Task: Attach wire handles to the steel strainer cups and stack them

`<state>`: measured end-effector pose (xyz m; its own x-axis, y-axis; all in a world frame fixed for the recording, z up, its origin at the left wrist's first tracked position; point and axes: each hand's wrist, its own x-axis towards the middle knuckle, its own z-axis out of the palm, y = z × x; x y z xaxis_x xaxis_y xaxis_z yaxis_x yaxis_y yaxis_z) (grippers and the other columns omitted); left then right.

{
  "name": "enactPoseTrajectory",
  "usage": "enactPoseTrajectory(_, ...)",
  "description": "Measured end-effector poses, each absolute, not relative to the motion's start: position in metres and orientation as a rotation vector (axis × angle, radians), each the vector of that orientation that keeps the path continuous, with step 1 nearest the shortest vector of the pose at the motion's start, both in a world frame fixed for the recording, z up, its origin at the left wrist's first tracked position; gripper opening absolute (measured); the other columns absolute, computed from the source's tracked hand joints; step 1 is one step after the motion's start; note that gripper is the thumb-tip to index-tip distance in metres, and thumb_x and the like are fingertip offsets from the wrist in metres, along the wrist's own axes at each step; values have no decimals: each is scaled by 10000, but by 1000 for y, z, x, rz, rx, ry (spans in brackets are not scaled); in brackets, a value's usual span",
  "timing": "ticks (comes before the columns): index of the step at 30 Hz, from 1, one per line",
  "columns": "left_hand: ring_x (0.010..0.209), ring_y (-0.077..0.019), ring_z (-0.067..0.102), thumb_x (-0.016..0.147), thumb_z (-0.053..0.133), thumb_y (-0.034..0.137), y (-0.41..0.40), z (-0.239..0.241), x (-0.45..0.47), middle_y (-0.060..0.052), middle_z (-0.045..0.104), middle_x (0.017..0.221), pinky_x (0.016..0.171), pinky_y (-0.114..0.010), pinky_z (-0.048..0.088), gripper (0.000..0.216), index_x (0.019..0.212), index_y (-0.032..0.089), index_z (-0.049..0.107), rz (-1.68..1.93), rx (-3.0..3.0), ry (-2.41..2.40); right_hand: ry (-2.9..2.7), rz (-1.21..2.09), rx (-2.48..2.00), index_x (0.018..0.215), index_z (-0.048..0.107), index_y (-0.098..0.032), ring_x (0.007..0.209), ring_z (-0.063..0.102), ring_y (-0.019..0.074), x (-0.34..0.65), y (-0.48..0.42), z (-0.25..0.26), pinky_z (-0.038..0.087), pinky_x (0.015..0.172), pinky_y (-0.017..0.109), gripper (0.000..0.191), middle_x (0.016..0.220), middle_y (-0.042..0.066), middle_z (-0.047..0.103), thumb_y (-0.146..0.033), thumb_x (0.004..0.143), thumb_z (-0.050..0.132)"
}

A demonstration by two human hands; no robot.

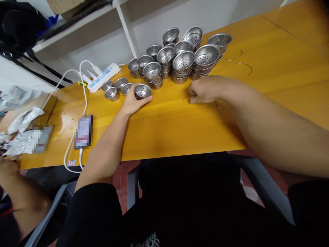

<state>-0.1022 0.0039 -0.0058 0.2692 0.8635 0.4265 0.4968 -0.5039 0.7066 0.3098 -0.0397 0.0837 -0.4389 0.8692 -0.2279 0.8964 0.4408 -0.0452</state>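
My left hand [132,102] is closed around a small perforated metal cup [143,91], which is upright at the table's surface. Farther right, my right hand [204,90] makes a fist, low over the wooden table. A thin curved wire [186,98] pokes out at its fingertips; the fingers hide the part between them. Behind both hands, perforated metal cups [183,62] stand in several nested stacks. A few smaller cups [112,93] stand left of my left hand.
Two thin curved wires [248,67] lie on the wooden table [164,137] at the right. A white power strip [104,78] with cables, a phone [83,132] and plastic bags [23,140] are on the left. Another person's arm [23,192] shows at lower left.
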Motion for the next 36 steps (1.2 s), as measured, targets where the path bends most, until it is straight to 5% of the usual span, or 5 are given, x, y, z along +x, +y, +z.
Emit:
enactPoseTrajectory(8,1394,-397,864,768,1094,1034,12,-16,-107,-116,801,1486,1330,-682,700,1164,1582,330,652,1182,2195,1118,2740,-479,1551,1011,796,-237,904,768,249,304,-52,101,519,850,428,180,998,105,875,-94,1018,904)
enactPoseTrajectory(17,1407,-401,867,809,1111,975,11,-15,-105,-117,810,1496,1347,-681,707,1103,1573,320,656,1122,2237,1117,2733,-598,1485,1047,835,-283,952,835,303,301,-49,96,559,854,402,89,1005,41,898,-217,1014,883)
enactPoseTrajectory(25,1633,-408,781,925,1044,924,21,-18,-98,-142,704,1728,1462,-635,648,1187,1802,369,468,1322,2324,927,2431,-334,1485,1049,936,-214,992,833,376,279,-61,108,518,830,470,109,1016,148,900,-308,1070,886)
enactPoseTrajectory(31,1567,-417,821,859,1017,1023,4,-2,-90,-152,788,1627,1439,-679,663,1117,1649,328,639,1310,2240,1081,2643,-237,1378,750,748,-297,710,706,314,286,-49,85,465,721,443,329,722,48,716,-407,913,1012)
enactPoseTrajectory(36,1526,-426,823,731,1065,1071,-8,15,-87,-148,809,1575,1426,-697,657,1166,1555,317,727,1280,2192,1130,2717,-276,1303,799,741,-292,697,650,259,295,-48,80,408,694,414,299,790,39,778,-393,961,971)
